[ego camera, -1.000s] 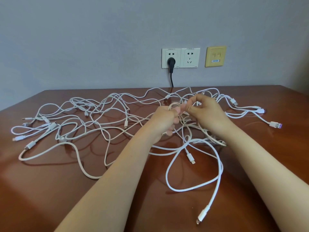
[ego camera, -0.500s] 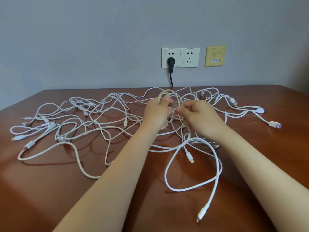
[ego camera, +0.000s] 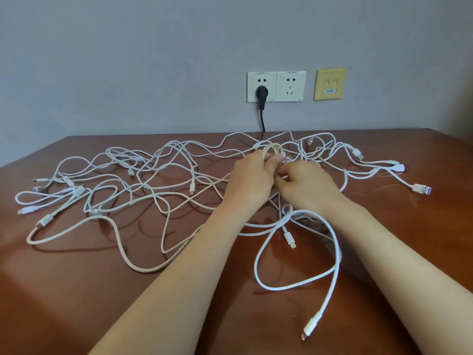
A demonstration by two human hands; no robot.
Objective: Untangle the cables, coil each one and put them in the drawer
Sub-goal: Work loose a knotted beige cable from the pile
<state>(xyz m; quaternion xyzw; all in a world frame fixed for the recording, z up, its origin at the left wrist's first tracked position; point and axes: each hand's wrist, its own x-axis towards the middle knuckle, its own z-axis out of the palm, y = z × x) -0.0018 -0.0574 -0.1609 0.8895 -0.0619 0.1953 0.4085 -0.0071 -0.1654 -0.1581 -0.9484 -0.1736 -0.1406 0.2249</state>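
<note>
- The nearest white cable [ego camera: 258,267] lies in a wide loop on the surface [ego camera: 76,290], with its connector [ego camera: 311,326] closest to the person; if the winding drags this loop along, I judge that the loose end could catch on other strands
- The loop passes under the right wrist among other cables, so a hard tug there would likely tighten a knot instead of freeing it
- The left hand [ego camera: 252,176] has its fingers curled round a small beige coil [ego camera: 272,149] over the middle of the surface; the right hand [ego camera: 307,185] has its fingers closed in a pinch on cable just beside the coil
- The coil looks springy, and a slackened grip could let its turns open out
- The tangle of cables [ego camera: 143,190] spreads to both sides of the hands with many crossings; winding too fast may drag neighbouring cables along
- No drawer is in view
- On the wall a black plug [ego camera: 261,93] sits in the white sockets [ego camera: 276,86], and a flung cable could hook its lead
- The small print on the sockets is too fine to read; the yellow plate [ego camera: 329,84] bears a blue label [ego camera: 330,91], illegible; no brand can be made out
</note>
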